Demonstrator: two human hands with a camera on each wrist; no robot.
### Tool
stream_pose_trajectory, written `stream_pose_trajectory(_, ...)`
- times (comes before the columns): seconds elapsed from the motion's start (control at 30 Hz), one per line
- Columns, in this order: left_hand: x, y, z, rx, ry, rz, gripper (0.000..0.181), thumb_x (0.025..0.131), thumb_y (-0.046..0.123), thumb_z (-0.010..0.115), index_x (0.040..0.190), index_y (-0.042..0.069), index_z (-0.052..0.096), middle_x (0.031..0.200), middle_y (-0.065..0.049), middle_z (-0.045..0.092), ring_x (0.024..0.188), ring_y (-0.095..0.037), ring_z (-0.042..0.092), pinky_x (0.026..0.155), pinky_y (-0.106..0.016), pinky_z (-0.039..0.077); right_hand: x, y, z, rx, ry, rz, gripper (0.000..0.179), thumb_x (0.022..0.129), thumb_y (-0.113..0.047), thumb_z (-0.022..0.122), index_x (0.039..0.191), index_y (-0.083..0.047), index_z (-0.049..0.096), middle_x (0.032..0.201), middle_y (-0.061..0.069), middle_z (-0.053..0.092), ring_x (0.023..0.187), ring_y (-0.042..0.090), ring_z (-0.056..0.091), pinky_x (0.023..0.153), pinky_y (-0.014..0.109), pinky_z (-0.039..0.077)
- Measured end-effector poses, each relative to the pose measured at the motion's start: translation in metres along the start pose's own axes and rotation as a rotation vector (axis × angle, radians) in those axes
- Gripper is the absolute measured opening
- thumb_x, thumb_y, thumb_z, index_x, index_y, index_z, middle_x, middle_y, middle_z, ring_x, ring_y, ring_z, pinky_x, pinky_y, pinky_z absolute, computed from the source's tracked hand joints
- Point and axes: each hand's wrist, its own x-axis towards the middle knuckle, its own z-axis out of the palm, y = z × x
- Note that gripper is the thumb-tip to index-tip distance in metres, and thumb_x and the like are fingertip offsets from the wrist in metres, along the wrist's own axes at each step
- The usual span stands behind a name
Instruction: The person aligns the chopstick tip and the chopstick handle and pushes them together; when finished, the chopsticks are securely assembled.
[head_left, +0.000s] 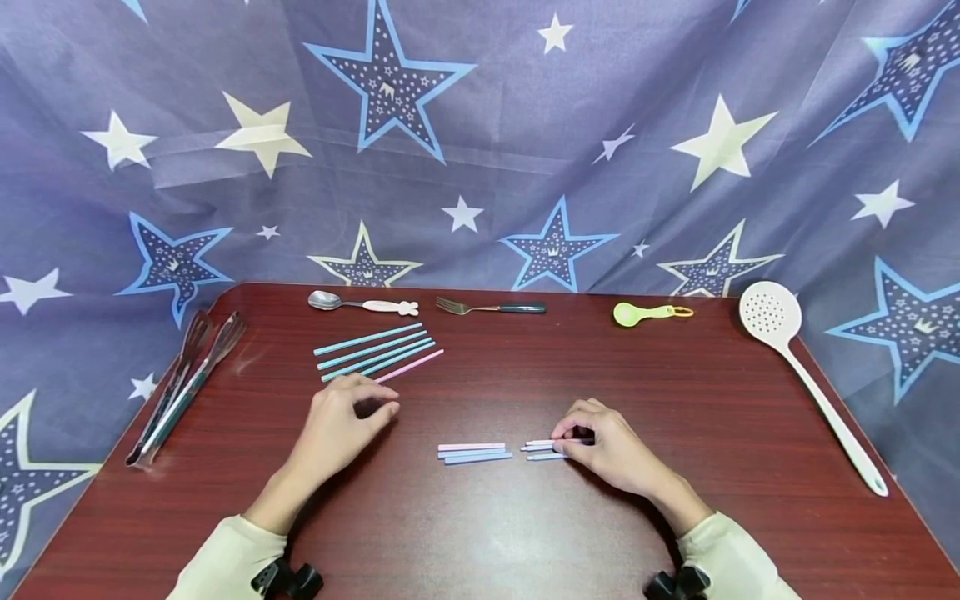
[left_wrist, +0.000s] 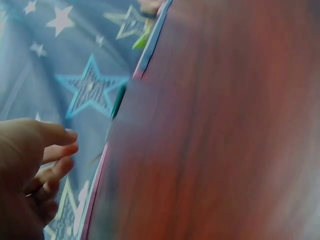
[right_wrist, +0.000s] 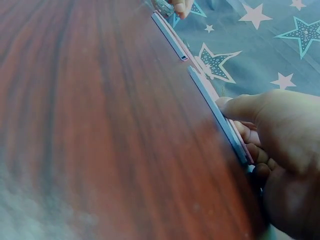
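My right hand (head_left: 611,450) is low over the table, thumb and fingertip pinching a short pink straw (head_left: 536,442). Beside it lie short pale-blue straws (head_left: 543,457), partly hidden by the fingers. Just left is another little group, a short pink straw (head_left: 471,447) above short blue straws (head_left: 478,457). My left hand (head_left: 341,421) holds nothing; thumb and fingers are loosely bent with a gap between them. It overlaps the near ends of several long blue straws (head_left: 371,337) and one long pink straw (head_left: 411,365). In the left wrist view, the left fingers (left_wrist: 52,165) are apart.
Along the back edge lie a spoon (head_left: 382,307), a fork (head_left: 517,307) and a green measuring spoon (head_left: 645,313). Metal tongs (head_left: 183,392) lie at the left edge, a white slotted skimmer (head_left: 825,400) at the right. A star-patterned cloth (head_left: 487,167) hangs behind the table.
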Motion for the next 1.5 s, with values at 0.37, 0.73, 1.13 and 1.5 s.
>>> stream_pose_trajectory(0.37, -0.012, 0.039, 0.038, -0.235, -0.251, 0.013, 0.013, 0.085, 0.018, 0.084, 0.097, 0.023, 0.083, 0.092, 0.016, 0.073, 0.091, -0.004, 0.067, 0.081, -0.027, 0.053, 0.001, 0.001, 0.002, 0.002, -0.009, -0.005, 0.015, 0.083, -0.006, 0.083, 0.087, -0.018, 0.076, 0.08, -0.014, 0.062, 0.079, 0.008, 0.055, 0.07, 0.021, 0.046)
stream_pose_trajectory(0.73, -0.015, 0.058, 0.051, -0.22, -0.302, -0.012, 0.01, 0.083, 0.023, 0.086, 0.093, 0.023, 0.085, 0.088, 0.015, 0.071, 0.087, -0.004, 0.061, 0.077, -0.024, 0.047, -0.001, 0.0, 0.002, 0.007, -0.006, 0.008, 0.013, 0.085, -0.008, 0.083, 0.087, -0.019, 0.076, 0.081, -0.013, 0.063, 0.079, 0.007, 0.055, 0.07, 0.021, 0.046)
stream_pose_trajectory(1.13, -0.01, 0.058, 0.055, -0.229, -0.281, -0.038, 0.009, 0.079, 0.022, 0.088, 0.085, 0.026, 0.083, 0.079, 0.017, 0.067, 0.076, -0.003, 0.056, 0.069, -0.019, 0.043, -0.001, 0.0, 0.001, 0.004, -0.007, 0.02, 0.011, 0.086, -0.01, 0.083, 0.088, -0.019, 0.076, 0.082, -0.014, 0.063, 0.08, 0.007, 0.054, 0.07, 0.021, 0.046)
stream_pose_trajectory(1.5, -0.008, 0.059, 0.057, -0.227, -0.266, -0.058, 0.009, 0.079, 0.019, 0.087, 0.082, 0.026, 0.082, 0.076, 0.019, 0.063, 0.074, -0.003, 0.055, 0.068, -0.019, 0.043, -0.001, 0.001, 0.002, -0.019, 0.013, -0.011, 0.015, 0.084, -0.007, 0.083, 0.087, -0.02, 0.076, 0.081, -0.015, 0.063, 0.078, 0.009, 0.056, 0.07, 0.021, 0.046)
